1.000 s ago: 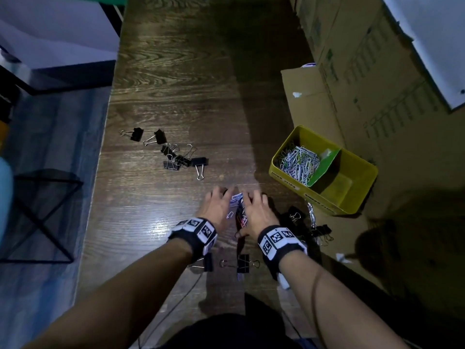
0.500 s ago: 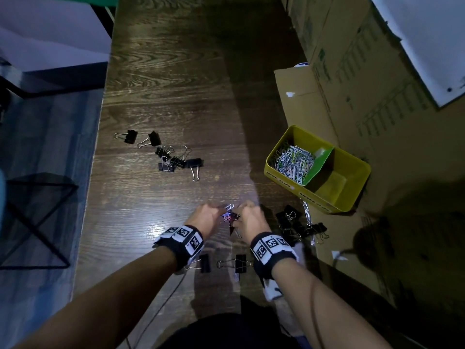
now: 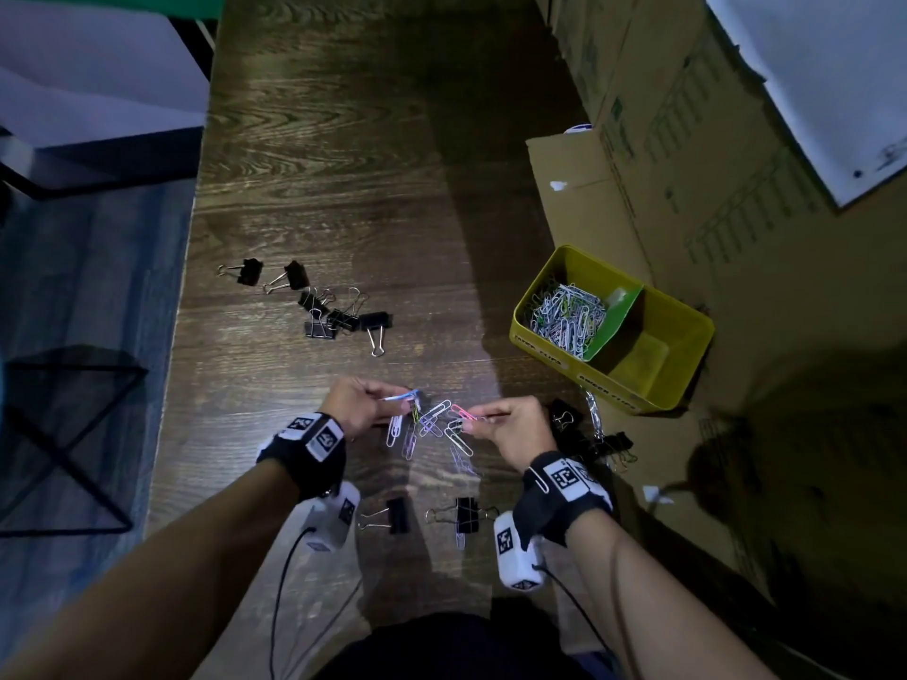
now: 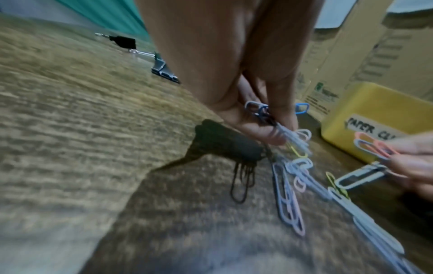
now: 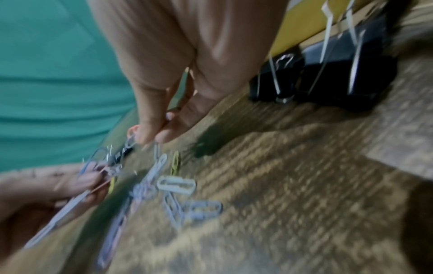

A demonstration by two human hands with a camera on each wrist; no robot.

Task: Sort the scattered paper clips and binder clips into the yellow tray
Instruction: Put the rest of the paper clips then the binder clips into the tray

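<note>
My left hand (image 3: 373, 407) pinches a bunch of coloured paper clips (image 4: 276, 128), a blue one on top. My right hand (image 3: 505, 424) pinches a pink clip and a white one (image 4: 372, 146). Between the two hands a tangle of paper clips (image 3: 432, 429) hangs down and trails over the wooden table (image 3: 333, 188). The yellow tray (image 3: 687, 326) stands to the right; its left compartment holds a heap of paper clips (image 3: 567, 316), and a green divider separates it from the right one. Black binder clips (image 3: 338, 314) lie scattered at the left.
Two binder clips (image 3: 441, 515) lie between my wrists, and more binder clips (image 3: 589, 434) sit beside my right hand in front of the tray. Cardboard boxes (image 3: 687, 139) line the right side. The table's left edge drops to a blue floor with a black metal frame (image 3: 64, 434).
My hands were pressed together over the clip pile. They have closed on clips, lifted and pulled apart sideways, and the tangle now stretches between them.
</note>
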